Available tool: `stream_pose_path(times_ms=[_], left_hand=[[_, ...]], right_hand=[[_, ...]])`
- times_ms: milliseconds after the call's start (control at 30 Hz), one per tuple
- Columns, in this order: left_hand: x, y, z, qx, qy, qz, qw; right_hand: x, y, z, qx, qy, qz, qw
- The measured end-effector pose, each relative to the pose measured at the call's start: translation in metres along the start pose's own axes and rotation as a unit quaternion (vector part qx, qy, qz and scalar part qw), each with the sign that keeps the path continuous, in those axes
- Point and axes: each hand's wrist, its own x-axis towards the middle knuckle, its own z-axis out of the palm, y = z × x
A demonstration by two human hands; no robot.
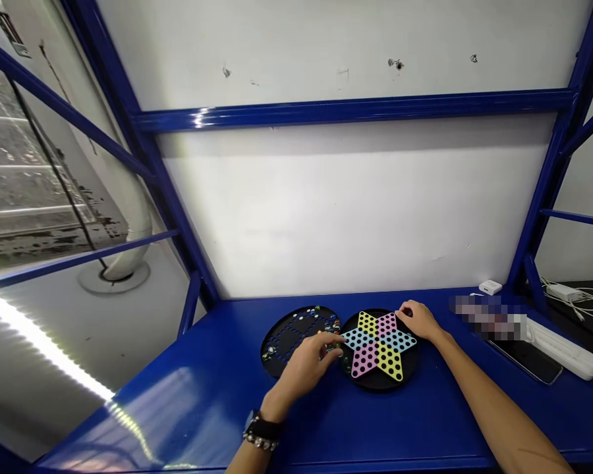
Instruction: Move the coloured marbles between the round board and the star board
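Observation:
A six-pointed Chinese checkers board [376, 340] in yellow, pink and light blue, full of round holes, lies in a round black tray [381, 383]. My left hand [310, 363] reaches in from the left, thumb and forefinger apart, the forefinger's tip at the star's left point. Several green marbles show in the tray just beyond its thumb. At the tray's upper right rim, my right hand [418, 320] is closed with its fingertips on the edge. A second round black tray [271, 327], partly behind my left hand, holds many small coloured marbles [334, 324] and has a pattern of holes.
Both trays rest on a blue table [202, 375] against a white wall panel. To the right lie a dark phone [526, 361], a white power strip [563, 349] and a white adapter [490, 287]. Blue frame posts stand at both sides.

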Motion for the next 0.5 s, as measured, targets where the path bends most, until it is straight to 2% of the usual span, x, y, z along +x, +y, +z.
stream_pose_path(times_ms=[133, 200, 333, 433, 500], left_hand=[[0.001, -0.004, 0.004, 0.013, -0.004, 0.036, 0.999], [0.002, -0.015, 0.000, 0.018, 0.026, 0.041, 0.999], [0.003, -0.049, -0.006, 0.078, 0.094, 0.005, 0.993], [0.001, -0.071, -0.002, 0.118, 0.081, -0.022, 0.989], [0.001, -0.075, 0.000, 0.126, 0.078, -0.028, 0.989]], right_hand=[[0.001, 0.001, 0.000, -0.001, -0.001, -0.001, 1.000], [0.000, 0.001, 0.001, -0.003, 0.001, -0.001, 1.000], [0.000, 0.001, 0.001, -0.003, 0.001, 0.000, 1.000], [0.000, 0.001, 0.001, 0.001, -0.003, -0.001, 1.000], [0.000, 0.001, 0.001, 0.002, -0.003, -0.001, 1.000]])
